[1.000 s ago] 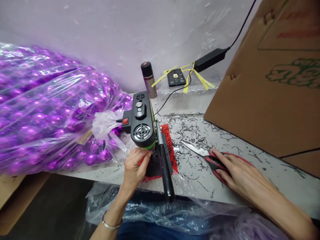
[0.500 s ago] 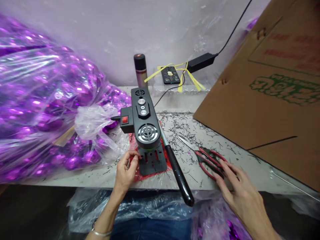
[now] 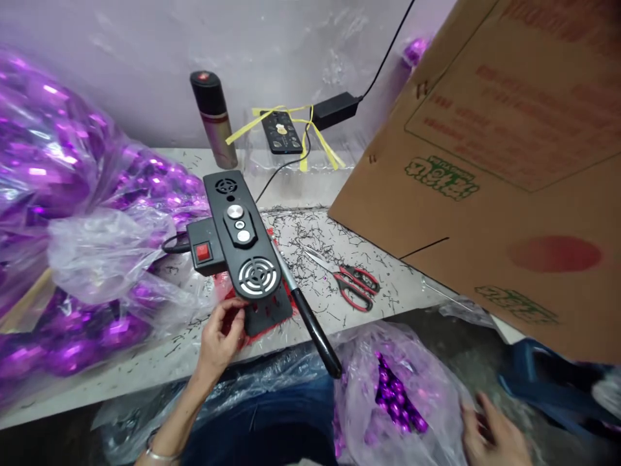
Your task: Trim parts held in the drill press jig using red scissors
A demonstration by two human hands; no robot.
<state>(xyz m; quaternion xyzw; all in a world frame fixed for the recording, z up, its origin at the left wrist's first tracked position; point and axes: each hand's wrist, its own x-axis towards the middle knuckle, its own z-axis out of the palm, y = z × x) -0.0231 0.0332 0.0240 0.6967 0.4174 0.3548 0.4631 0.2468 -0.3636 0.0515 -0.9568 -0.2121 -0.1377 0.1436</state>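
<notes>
Evidently mid-job, w/ 1 black machine (image 3: 253, 248) near the front edge of 1 bench (image 3: 410, 288), its 1 base plate (image 3: 272, 317) over red material (image 3: 295, 309), its 1 lever (image 3: 316, 331) slanting forward. Judging by black clippings around the machine, some cutting done; can't say how much is finished or left. At the machine's base, 1 L hand (image 3: 218, 340), w/ thumb and forefinger nearly together in a narrow pinch; can't tell if on anything. Well R of the machine, 1 R hand (image 3: 497, 437), blurred, w/ fingers partly parted beside 1 open bag (image 3: 436, 382) of purple balls (image 3: 398, 401); grip on the plastic unclear. Just R of the machine, 1 pr. scissors (image 3: 338, 271), lying out of hand. L of the machine, 1 knotted bag (image 3: 109, 249), w/ more balls, too many to count. Behind the machine, 1 bottle (image 3: 213, 123), 1 phone (image 3: 281, 133) w/ yellow strips (image 3: 327, 147), no. unclear, and 1 adapter (image 3: 336, 111). Far R of the machine, 1 carton (image 3: 485, 220), tilted.
</notes>
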